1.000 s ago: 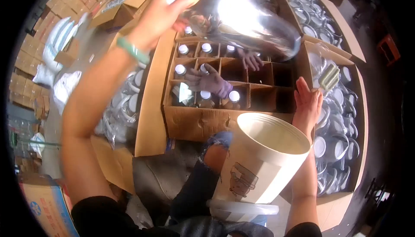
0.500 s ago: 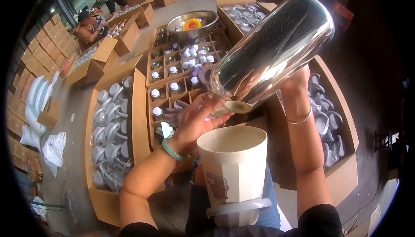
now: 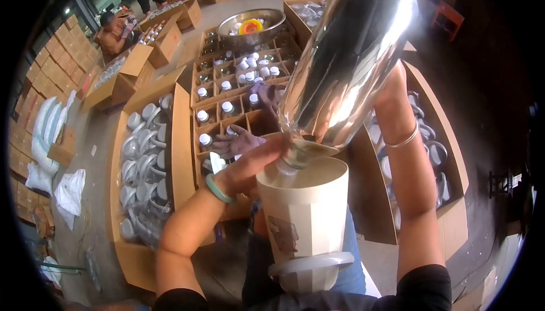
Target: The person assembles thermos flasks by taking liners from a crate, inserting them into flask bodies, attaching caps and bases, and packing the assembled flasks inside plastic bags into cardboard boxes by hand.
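A large mirror-like silver liner is tilted, neck down, over the cream ribbed container, its neck at the container's open mouth. My left hand is closed round the neck end of the liner. My right hand holds the liner's far side, its fingers mostly hidden behind it. The container stands upright at my lap, with a grey ring round its lower part and a dark printed picture on its side.
Purple gloves lie on a divided carton of white-capped bottles. Open boxes of grey lids flank it on both sides. A steel basin sits farther back. Two other people are at the back left.
The silver liner has moved down and tipped steeper, so its neck has come to the container's mouth. Both hands moved with it. Earlier, my left hand was raised and my right hand was beside the container.
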Demonstrator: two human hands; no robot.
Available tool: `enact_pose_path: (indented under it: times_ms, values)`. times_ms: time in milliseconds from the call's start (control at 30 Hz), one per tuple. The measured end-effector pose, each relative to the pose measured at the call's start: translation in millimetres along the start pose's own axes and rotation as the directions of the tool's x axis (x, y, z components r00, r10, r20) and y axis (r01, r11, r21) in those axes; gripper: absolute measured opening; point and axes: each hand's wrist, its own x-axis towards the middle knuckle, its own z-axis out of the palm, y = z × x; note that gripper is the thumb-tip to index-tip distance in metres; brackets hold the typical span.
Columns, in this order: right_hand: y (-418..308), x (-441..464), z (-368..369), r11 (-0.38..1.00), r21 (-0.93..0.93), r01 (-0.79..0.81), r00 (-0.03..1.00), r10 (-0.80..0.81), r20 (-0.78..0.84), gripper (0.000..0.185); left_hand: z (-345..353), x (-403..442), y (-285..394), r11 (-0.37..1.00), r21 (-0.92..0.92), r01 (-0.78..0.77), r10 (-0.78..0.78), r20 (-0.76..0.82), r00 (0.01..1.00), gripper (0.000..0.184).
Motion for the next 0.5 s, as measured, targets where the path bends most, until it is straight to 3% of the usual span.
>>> enact_pose_path:
  times_ms: [33, 67, 100, 133, 200, 267, 333, 400, 467, 500]
  values:
    - [-1.4, 2.3, -0.8, 0.995, -0.058, -0.085, 0.986, 0.076, -0.151, 0.023, -1.0, -6.8, 1.4, 0.882, 0.431, -0.192, 0.176, 0.078, 0.981, 0.042]
    - [-3.2, 3.5, -0.3, 0.979, -0.103, -0.176, 0.944, 0.138, -0.300, 0.021, -9.8, -9.3, 1.4, 0.884, 0.428, -0.191, 0.174, 0.079, 0.982, 0.042]
    - [-3.4, -8.5, 37.7, 0.968, -0.135, -0.211, 0.906, 0.142, -0.399, 0.018, -21.0, -10.5, 0.3, 0.789, 0.559, -0.256, 0.157, 0.220, 0.963, 0.041]
    - [8.5, -0.8, 9.9, 0.966, -0.158, -0.207, 0.948, 0.158, -0.278, 0.018, -23.2, -9.1, -7.4, 0.850, 0.492, -0.186, 0.096, 0.203, 0.975, 0.046]
    - [10.4, -14.4, 26.5, 0.955, -0.206, -0.212, 0.961, 0.166, -0.222, 0.018, -25.3, -6.1, -20.4, 0.939, 0.344, -0.032, -0.028, 0.166, 0.986, 0.057]
    - [12.4, -26.3, 42.8, 0.965, -0.122, -0.231, 0.965, 0.211, -0.158, 0.018, 17.4, -10.1, 8.3, 0.995, -0.047, -0.083, 0.081, -0.039, 0.996, 0.075]
    - [18.5, -35.8, 49.1, 0.939, -0.228, -0.258, 0.938, 0.186, -0.294, 0.019, 25.9, -17.5, 11.9, 0.997, -0.063, -0.054, 0.048, -0.098, 0.994, 0.089]
    - [26.0, -37.6, 33.3, 0.928, -0.225, -0.296, 0.931, 0.228, -0.284, 0.020, 23.6, -20.4, 6.0, 0.984, -0.140, -0.110, 0.086, -0.171, 0.982, 0.088]
    - [30.5, -42.9, 29.3, 0.942, -0.223, -0.252, 0.948, 0.194, -0.252, 0.022, -6.1, -19.1, -16.5, 0.973, -0.181, -0.141, 0.124, -0.099, 0.987, 0.087]
    - [30.6, -47.9, 31.9, 0.940, -0.209, -0.270, 0.945, 0.217, -0.246, 0.022, -8.0, -15.8, -10.4, 0.911, -0.401, -0.100, 0.135, 0.060, 0.989, 0.084]
